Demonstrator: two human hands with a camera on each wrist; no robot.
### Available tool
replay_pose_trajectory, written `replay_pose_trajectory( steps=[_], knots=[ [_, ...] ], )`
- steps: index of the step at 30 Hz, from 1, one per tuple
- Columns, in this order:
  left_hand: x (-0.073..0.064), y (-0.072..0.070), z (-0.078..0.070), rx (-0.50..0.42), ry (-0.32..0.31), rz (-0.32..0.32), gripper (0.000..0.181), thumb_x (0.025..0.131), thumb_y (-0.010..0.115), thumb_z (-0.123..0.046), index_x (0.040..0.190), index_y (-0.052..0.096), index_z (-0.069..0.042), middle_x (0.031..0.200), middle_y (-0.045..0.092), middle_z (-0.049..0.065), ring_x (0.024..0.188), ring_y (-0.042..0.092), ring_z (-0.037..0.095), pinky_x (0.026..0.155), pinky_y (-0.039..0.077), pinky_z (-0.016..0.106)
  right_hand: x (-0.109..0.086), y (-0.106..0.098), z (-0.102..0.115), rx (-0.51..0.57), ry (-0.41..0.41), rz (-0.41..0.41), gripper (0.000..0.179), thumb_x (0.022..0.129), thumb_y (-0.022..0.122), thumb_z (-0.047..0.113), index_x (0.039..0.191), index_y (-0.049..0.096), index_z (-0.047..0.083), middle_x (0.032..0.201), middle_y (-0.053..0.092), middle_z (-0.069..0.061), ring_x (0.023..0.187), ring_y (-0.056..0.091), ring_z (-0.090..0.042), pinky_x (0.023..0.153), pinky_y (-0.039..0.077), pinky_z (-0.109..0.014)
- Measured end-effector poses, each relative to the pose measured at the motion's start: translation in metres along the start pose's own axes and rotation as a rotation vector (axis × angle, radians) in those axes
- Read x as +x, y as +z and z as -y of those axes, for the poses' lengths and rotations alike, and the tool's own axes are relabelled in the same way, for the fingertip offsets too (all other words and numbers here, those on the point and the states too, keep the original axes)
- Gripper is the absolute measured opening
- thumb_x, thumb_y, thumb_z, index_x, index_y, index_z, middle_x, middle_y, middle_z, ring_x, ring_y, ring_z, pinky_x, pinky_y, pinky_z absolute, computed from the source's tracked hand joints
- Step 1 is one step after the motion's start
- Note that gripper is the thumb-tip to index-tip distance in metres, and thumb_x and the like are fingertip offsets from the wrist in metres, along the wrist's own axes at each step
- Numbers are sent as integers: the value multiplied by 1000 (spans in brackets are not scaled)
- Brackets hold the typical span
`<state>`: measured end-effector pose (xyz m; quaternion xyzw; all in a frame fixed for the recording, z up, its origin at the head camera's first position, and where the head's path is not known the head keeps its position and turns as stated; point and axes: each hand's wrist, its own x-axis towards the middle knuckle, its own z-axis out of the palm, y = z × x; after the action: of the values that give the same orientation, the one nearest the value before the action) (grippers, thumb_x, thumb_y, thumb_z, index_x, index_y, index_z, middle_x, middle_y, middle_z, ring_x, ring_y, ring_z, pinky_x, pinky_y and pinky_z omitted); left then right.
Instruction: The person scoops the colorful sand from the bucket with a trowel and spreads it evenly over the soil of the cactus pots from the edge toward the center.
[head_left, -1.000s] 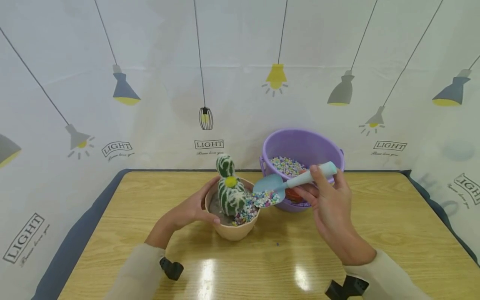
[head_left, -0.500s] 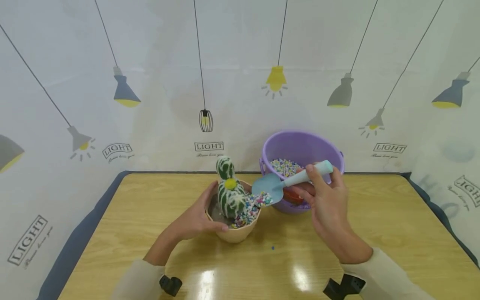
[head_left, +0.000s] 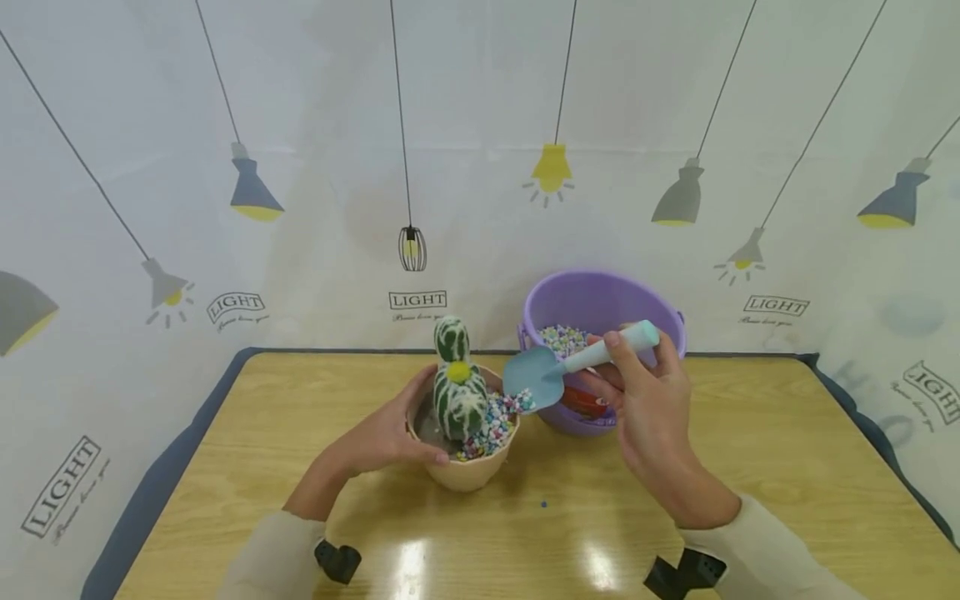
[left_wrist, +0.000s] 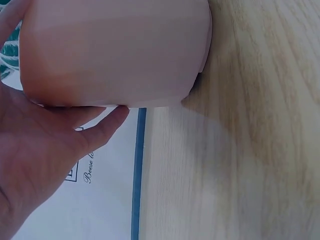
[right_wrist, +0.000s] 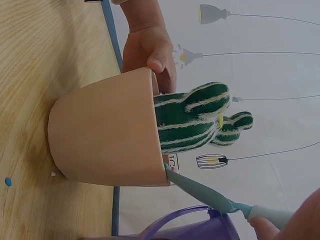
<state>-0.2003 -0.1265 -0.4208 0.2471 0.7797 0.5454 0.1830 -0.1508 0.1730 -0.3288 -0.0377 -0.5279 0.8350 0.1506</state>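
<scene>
A peach flower pot (head_left: 468,477) holds a green-and-white toy cactus (head_left: 459,404) with a yellow flower. Small multicoloured pebbles (head_left: 491,429) lie around the cactus's right side; grey fill shows on the left. My left hand (head_left: 386,433) grips the pot from the left, thumb at the front rim, other fingers round the far side. My right hand (head_left: 656,421) holds a light-blue trowel (head_left: 534,379) by its handle. Its blade tilts down at the pot's right rim, a few pebbles at the tip. In the right wrist view the trowel (right_wrist: 200,192) meets the rim.
Behind the trowel stands a purple bucket (head_left: 600,300) with more pebbles (head_left: 558,337) inside and a red patch (head_left: 583,404) on its front. One blue pebble (head_left: 543,504) lies on the wooden table (head_left: 480,550). A lamp-patterned cloth (head_left: 480,100) hangs behind.
Pebbles have slid off the trowel into the pot, so fewer remain on the blade. My right hand has shifted slightly left with the trowel. My left hand keeps its grip on the pot.
</scene>
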Motion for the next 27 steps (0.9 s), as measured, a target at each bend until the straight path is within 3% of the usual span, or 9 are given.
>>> replay_pose_trajectory(
  steps=[11, 19, 27],
  knots=[
    [3, -6, -1, -38, -16, 36, 118, 72, 87, -23, 157, 5, -27, 162, 14, -1, 147, 19, 22, 119, 17, 49, -1, 2, 0, -30, -38, 69, 24, 95, 62, 16, 114, 51, 6, 101, 68, -10, 92, 72, -24, 82, 57, -41],
    [6, -11, -1, -85, 7, 87, 117, 74, 85, -21, 157, 2, -20, 163, 11, -3, 148, 16, 19, 120, 15, 48, 0, 3, 2, -23, -47, 107, 23, 95, 62, 16, 114, 51, 8, 104, 68, -11, 96, 71, -24, 85, 56, -42],
    [7, -12, -1, -93, 10, 98, 117, 74, 84, -19, 157, 2, -22, 163, 11, -2, 148, 17, 21, 119, 16, 49, 1, 3, 1, -5, -47, 135, 18, 96, 61, 13, 111, 52, 9, 101, 68, -9, 95, 71, -22, 87, 55, -44]
  ],
)
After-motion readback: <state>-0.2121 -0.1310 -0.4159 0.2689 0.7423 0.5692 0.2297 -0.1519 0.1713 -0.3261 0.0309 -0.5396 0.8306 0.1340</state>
